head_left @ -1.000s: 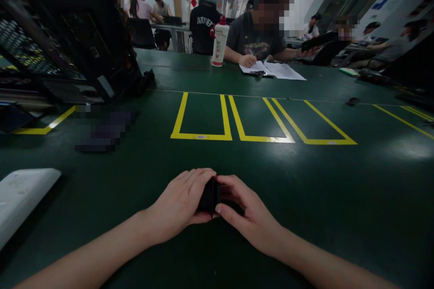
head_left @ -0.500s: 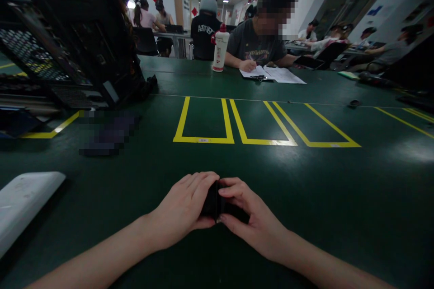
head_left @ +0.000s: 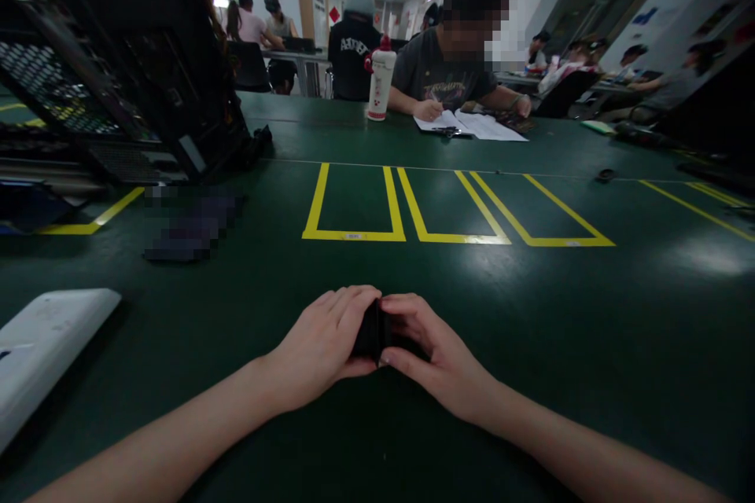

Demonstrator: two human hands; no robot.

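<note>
Between my two hands, low in the middle of the head view, is a small black object (head_left: pixel 373 332) over the green table (head_left: pixel 259 267). My left hand (head_left: pixel 323 338) wraps round its left side, fingers over the top and thumb below. On its right side, my right hand (head_left: pixel 440 354) grips the edge with curled fingertips above and the thumb beneath. The object's dark surface and my fingers hide its details, so I cannot make out what it is.
Beyond my hands lie yellow tape outlines (head_left: pixel 354 236). A black computer case (head_left: pixel 159 71) stands at the back left, a white device (head_left: pixel 53 330) at the left edge. Across the table are a white bottle (head_left: pixel 382 82), a clipboard with papers (head_left: pixel 472 124) and a seated person (head_left: pixel 442 67).
The view has shifted slightly, and both hands with the black object appear a little higher. The hold looks much the same. Across the table, the person's arm on the right has moved.
</note>
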